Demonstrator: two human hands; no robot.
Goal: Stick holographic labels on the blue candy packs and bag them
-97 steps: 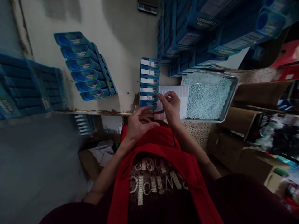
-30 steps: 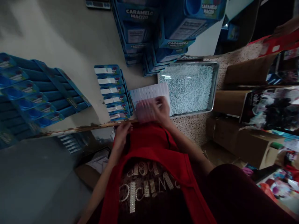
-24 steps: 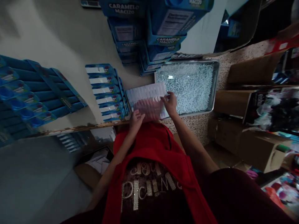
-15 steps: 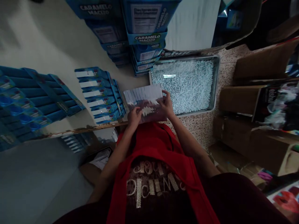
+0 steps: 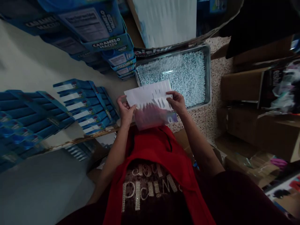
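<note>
A flat rectangular pack point(image 5: 148, 97) with a shiny, film-like surface lies between my hands in front of the red apron. Its far half looks white, the near half mirrors red, and a purple printed corner shows at the lower right. My left hand point(image 5: 126, 112) is closed on its left edge, thumb on top. At the right edge my right hand point(image 5: 177, 102) pinches it between thumb and fingers. Just beyond the pack, a metal tray point(image 5: 208, 75) holds many small pale-blue pellets point(image 5: 180, 73).
Blue boxes point(image 5: 89, 106) lie in rows on the shelf point(image 5: 30, 59) at left. Taller stacks of blue boxes point(image 5: 105, 43) marked "Caramelo Macizo" stand beyond. Cardboard boxes point(image 5: 241, 90) line the right side above the speckled floor point(image 5: 219, 59).
My left hand has moved out to the pack's left edge, and my right hand has shifted right. The pack's glare has changed and a purple corner now shows. The view has shifted.
</note>
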